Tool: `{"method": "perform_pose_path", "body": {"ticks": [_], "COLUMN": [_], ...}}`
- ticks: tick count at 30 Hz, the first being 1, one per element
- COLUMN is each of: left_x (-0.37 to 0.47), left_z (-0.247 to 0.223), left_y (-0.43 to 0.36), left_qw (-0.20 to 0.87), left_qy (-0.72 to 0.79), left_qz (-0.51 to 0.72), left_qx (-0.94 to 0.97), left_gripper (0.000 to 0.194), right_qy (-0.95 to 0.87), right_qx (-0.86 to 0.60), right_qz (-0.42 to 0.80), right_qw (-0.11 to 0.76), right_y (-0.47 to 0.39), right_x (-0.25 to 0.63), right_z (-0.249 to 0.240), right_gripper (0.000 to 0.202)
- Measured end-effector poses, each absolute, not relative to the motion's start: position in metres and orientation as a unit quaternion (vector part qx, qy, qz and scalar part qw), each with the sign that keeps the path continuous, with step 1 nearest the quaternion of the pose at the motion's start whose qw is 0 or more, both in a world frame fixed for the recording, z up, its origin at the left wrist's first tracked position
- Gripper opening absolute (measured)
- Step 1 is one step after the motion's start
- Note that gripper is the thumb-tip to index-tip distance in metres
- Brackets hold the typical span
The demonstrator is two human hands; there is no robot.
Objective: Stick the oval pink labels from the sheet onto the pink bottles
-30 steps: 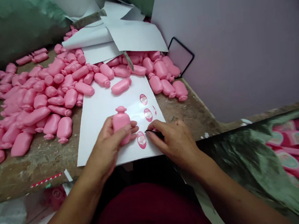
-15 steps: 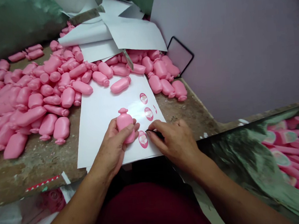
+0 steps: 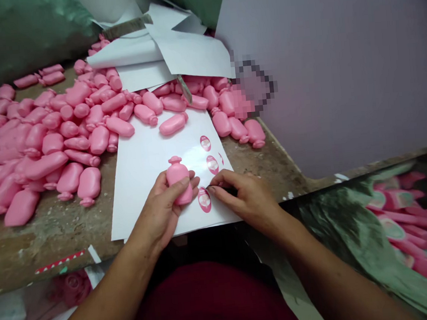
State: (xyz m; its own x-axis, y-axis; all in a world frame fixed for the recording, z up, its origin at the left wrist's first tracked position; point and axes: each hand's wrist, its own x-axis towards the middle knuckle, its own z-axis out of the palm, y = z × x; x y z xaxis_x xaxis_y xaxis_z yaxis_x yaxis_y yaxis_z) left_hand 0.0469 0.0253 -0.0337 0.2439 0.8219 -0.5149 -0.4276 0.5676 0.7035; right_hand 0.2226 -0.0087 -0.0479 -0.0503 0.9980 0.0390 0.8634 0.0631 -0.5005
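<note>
My left hand [image 3: 161,204] is wrapped round a pink plastic bottle [image 3: 178,175], its neck up and its bare face toward me. Just right of it, my right hand [image 3: 244,189] pinches a thin dark tool [image 3: 209,186], mostly hidden in the fingers. The tip of the tool is at the upper edge of an oval pink sticker [image 3: 204,200] on a white sticker sheet [image 3: 136,171]. Two more oval stickers, the middle one [image 3: 212,164] and the top one [image 3: 205,143], lie above it on the sheet.
Many pink bottles [image 3: 53,144] are heaped on the worn table [image 3: 56,243] at the left and back. One bottle [image 3: 173,124] lies on the sheet. Loose white papers [image 3: 189,50] cover the back. A green sack [image 3: 347,233] with labelled pink bottles [image 3: 407,232] stands at the right.
The view has shifted slightly. The tool's tip has moved a little to the left, to the upper edge of the nearest sticker. My left hand keeps the bottle in place.
</note>
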Motion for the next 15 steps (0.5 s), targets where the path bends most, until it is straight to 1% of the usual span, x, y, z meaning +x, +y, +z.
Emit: {"method": "perform_pose_path", "body": {"ticks": [2,6,10,12,13,15], "left_x": [0.0477,0.0490,0.0496,0.0497,0.0496,0.0492], "left_z": [-0.0315,-0.0277,-0.0273,-0.0280,-0.0285,-0.0297], "left_y": [0.0264,0.0278,0.0280,0.0281,0.0282,0.0281], "left_qw": [0.759,0.754,0.756,0.755,0.754,0.750], "left_qy": [0.461,0.471,0.470,0.470,0.470,0.474], "left_qz": [0.416,0.424,0.423,0.424,0.426,0.428], "left_qx": [0.195,0.173,0.168,0.169,0.171,0.175], "left_gripper": [0.029,0.028,0.029,0.029,0.029,0.028], "right_qy": [-0.706,-0.733,-0.736,-0.715,-0.695,-0.634], "right_qx": [-0.663,-0.657,-0.654,-0.665,-0.668,-0.656], "right_qz": [0.158,0.082,0.094,0.141,0.187,0.316], "right_qw": [0.192,0.154,0.148,0.166,0.188,0.260], "right_y": [-0.0094,-0.0117,-0.0088,-0.0062,-0.0053,-0.0049], "right_x": [0.2251,0.2227,0.2177,0.2187,0.2205,0.2263], "right_z": [-0.0480,-0.0498,-0.0498,-0.0484,-0.0473,-0.0441], "right_gripper": [0.015,0.015,0.020,0.024,0.026,0.029]}}
